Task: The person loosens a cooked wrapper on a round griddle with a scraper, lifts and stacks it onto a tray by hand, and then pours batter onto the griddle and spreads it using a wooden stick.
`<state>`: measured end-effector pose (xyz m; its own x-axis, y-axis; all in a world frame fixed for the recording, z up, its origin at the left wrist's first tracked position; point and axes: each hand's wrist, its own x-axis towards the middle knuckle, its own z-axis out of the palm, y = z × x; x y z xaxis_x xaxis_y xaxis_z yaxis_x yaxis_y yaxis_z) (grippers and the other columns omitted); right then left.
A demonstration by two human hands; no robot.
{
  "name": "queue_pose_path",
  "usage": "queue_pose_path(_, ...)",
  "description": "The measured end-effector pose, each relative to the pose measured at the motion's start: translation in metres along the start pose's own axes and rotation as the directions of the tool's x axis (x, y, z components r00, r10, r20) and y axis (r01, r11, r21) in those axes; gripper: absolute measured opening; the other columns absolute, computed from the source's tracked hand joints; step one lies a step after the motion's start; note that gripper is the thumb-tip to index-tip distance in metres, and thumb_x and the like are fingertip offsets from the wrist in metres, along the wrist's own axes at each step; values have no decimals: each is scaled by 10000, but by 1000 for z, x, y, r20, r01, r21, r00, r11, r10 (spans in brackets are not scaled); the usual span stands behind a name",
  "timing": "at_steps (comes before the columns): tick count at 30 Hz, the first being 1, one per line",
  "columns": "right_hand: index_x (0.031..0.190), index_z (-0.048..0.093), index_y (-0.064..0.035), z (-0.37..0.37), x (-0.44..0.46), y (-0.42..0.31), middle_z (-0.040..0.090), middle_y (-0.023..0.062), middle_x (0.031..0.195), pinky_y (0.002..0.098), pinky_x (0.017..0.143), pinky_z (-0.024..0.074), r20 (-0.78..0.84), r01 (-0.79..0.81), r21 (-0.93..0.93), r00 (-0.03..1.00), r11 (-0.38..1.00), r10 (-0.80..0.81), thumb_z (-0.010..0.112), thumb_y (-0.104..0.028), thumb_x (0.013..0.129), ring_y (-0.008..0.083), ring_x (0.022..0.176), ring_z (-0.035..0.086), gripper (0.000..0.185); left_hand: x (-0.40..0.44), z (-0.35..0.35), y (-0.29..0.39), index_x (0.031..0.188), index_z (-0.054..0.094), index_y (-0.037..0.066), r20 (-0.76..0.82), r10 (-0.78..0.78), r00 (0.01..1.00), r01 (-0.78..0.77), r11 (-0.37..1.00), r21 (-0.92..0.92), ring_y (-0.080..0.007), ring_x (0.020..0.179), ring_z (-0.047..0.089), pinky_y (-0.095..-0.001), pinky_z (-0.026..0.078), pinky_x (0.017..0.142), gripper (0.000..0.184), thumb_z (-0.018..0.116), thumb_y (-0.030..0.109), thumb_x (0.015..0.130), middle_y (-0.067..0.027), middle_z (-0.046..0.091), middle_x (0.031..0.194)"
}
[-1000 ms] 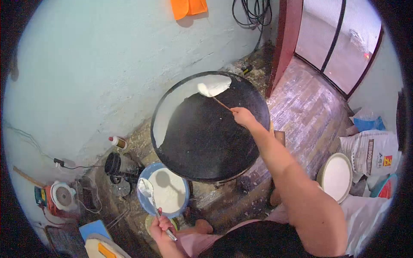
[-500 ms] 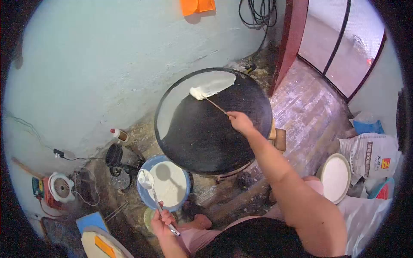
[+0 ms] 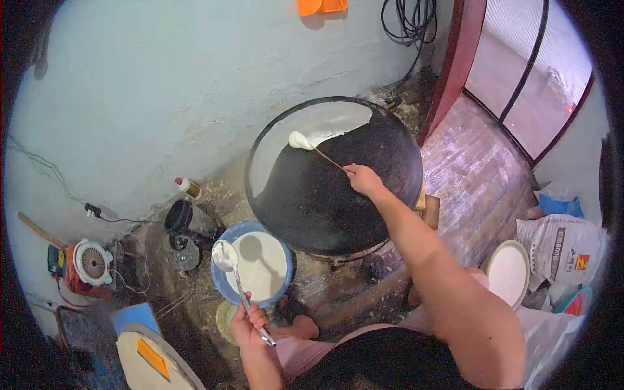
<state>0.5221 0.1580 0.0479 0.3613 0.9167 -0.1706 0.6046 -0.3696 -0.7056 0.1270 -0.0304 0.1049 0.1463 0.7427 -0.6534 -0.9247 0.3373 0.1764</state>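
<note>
My right hand (image 3: pixel 364 179) grips a thin-handled spreader, its end covered in a white lump of batter (image 3: pixel 299 140). The lump rests on a large round black griddle (image 3: pixel 338 201). A thin white layer (image 3: pixel 273 149) covers the griddle's far and left edge. My left hand (image 3: pixel 249 323) is closed around the handle of a metal ladle (image 3: pixel 225 255), whose bowl is coated in white. That ladle is over the left rim of a blue basin (image 3: pixel 283 286) holding white batter (image 3: pixel 260 266).
A bottle (image 3: pixel 188 188) and a black container (image 3: pixel 188 220) stand left of the griddle. A white fan (image 3: pixel 93 262) is at the far left. On the right are a round pale tub (image 3: pixel 508 274) and a printed sack (image 3: pixel 564 244). Cables (image 3: pixel 411 23) hang on the wall.
My right hand has drawn the white lump leftward along the griddle, and the white layer's inner edge has shifted. The whole view has moved slightly. My left hand still holds the ladle by the basin.
</note>
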Motion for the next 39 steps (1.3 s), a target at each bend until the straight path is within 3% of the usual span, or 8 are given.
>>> queue_pose_path(4, 1083, 559, -198, -25, -24, -1, 573, 109, 1032, 377, 824, 422, 76, 197, -139, 979, 971, -188, 464, -258, 815, 287, 971, 532, 290, 2, -5, 3, 1053, 503, 39, 49, -8, 999, 8, 1000, 11, -109, 429, 348, -228, 318, 354, 270, 382, 212, 885, -54, 402, 622)
queue_pose_path(10, 1062, 573, -207, -19, -28, 41, 588, 108, 1000, 383, 816, 424, -228, -87, 9, 970, 996, 87, 463, -242, 818, 288, 934, 551, 270, -1, -5, -1, 1068, 493, 44, 8, 56, 998, -56, 996, 74, -110, 433, 358, -230, 316, 350, 272, 373, 208, 888, -62, 422, 633)
queue_pose_path(15, 1072, 567, -217, -3, -43, -17, 591, 98, 997, 372, 799, 434, 60, 153, -95, 987, 984, -148, 454, -230, 822, 278, 929, 556, 275, 0, -3, 0, 1061, 497, 47, 14, 10, 1000, -10, 1000, 26, -115, 443, 363, -230, 311, 362, 271, 382, 218, 885, -65, 438, 641)
queue_pose_path(20, 1069, 566, -222, -15, -42, -6, 583, 68, 1024, 353, 807, 432, 66, 13, -73, 998, 997, -8, 471, -238, 817, 270, 941, 552, 270, -1, -8, 0, 1084, 482, 54, 33, 29, 999, -31, 997, 66, -115, 450, 365, -236, 308, 368, 292, 374, 238, 885, -68, 444, 645)
queue_pose_path(26, 1030, 593, -217, -2, -50, -17, 592, 105, 991, 355, 809, 433, 192, 272, -60, 947, 960, -256, 495, -258, 802, 273, 931, 555, 251, -5, -4, -1, 1077, 471, 57, 15, 42, 999, -43, 995, 93, -116, 445, 370, -230, 321, 364, 292, 339, 242, 894, -58, 433, 636)
queue_pose_path(31, 1061, 576, -239, -2, -44, 26, 596, 93, 991, 353, 803, 437, 27, 72, -18, 997, 997, -71, 490, -256, 807, 267, 923, 561, 269, -1, -9, 1, 1060, 473, 63, -2, 77, 997, -76, 989, 131, -112, 434, 360, -225, 309, 349, 282, 336, 247, 897, -51, 432, 634)
queue_pose_path(33, 1070, 568, -231, 24, -41, 24, 595, 93, 993, 357, 804, 437, -18, 256, 27, 967, 966, -256, 491, -242, 807, 277, 915, 563, 275, -4, -4, -2, 1056, 475, 66, -26, 71, 997, -67, 990, 125, -111, 432, 355, -223, 305, 346, 280, 331, 247, 899, -51, 429, 633)
queue_pose_path(39, 1054, 579, -226, -13, -73, -22, 592, 95, 997, 349, 807, 435, 203, 158, -78, 969, 984, -140, 487, -244, 809, 270, 928, 556, 263, -5, -10, 3, 1059, 473, 69, 49, -2, 999, 0, 999, 42, -110, 435, 349, -227, 313, 366, 279, 329, 249, 902, -51, 418, 638)
